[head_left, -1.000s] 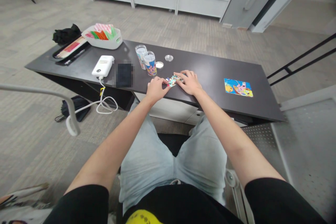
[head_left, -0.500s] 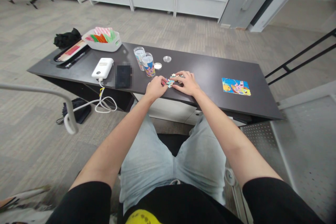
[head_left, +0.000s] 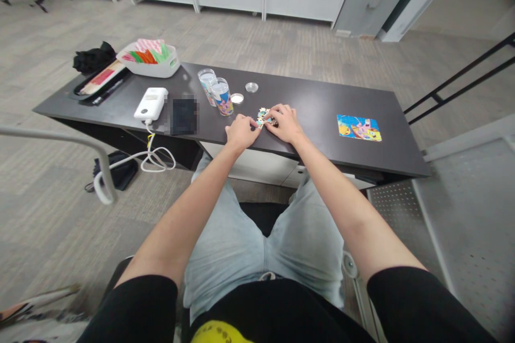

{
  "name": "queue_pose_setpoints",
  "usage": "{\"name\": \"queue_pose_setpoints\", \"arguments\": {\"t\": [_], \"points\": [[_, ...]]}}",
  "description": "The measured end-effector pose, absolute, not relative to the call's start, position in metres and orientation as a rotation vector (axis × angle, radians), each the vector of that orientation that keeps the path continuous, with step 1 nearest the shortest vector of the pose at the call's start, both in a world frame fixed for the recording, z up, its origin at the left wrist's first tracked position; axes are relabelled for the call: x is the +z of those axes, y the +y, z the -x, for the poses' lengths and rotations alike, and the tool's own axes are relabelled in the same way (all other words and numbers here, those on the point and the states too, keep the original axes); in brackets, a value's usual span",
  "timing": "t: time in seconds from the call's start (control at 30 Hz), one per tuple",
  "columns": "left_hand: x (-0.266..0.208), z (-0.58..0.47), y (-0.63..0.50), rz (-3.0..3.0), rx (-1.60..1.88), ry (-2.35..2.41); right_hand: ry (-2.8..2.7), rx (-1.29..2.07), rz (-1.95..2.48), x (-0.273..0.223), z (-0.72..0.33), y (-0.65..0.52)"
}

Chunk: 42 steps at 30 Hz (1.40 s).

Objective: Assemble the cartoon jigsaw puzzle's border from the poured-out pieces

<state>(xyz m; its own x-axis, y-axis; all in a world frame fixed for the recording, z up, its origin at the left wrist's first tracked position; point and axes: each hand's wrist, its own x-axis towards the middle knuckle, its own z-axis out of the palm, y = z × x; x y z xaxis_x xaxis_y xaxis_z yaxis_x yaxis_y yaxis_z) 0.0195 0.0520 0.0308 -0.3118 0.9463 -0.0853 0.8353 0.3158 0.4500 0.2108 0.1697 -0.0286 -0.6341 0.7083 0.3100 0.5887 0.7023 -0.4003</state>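
The puzzle pieces (head_left: 262,114) lay in a small cluster on the dark table (head_left: 322,102), near its front edge and between my two hands. My left hand (head_left: 241,132) was at the cluster's left side, fingers bent, with thumb and forefinger at its edge; I could not tell whether they pinched a piece. My right hand (head_left: 286,123) arched over the right side, fingers curved and partly covering the pieces; whether these gripped anything was likewise hidden. Handling, as judged from appearance: each piece was probably light, thin and stiff, slick on the printed face, and liable to crease at its tabs. The proper hold was by opposite edges, between thumb and fingertip, with little pressure. A printed canister (head_left: 222,97) stood upright beyond my left hand; a picture board (head_left: 359,128) lay flat, well apart to the right.
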Motion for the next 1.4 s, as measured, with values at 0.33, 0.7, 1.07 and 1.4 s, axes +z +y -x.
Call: {"name": "queue_pose_setpoints", "arguments": {"t": [0.33, 0.7, 1.07, 1.4], "points": [[0.031, -0.021, 0.055, -1.579, 0.473, 2.273, -2.323, 0.368, 1.122, -0.026, -0.211, 0.171], [0.015, -0.008, 0.063, -1.581, 0.692, 2.166, -2.264, 0.385, 1.244, -0.024, -0.208, 0.170], [-0.001, 0.011, 0.068, -1.759, 0.786, 2.074, -2.509, 0.426, 1.096, -0.021, -0.209, 0.170], [-0.003, 0.009, 0.052, -1.944, 0.681, 1.969, -2.542, 0.333, 1.182, -0.026, -0.204, 0.172]]}}
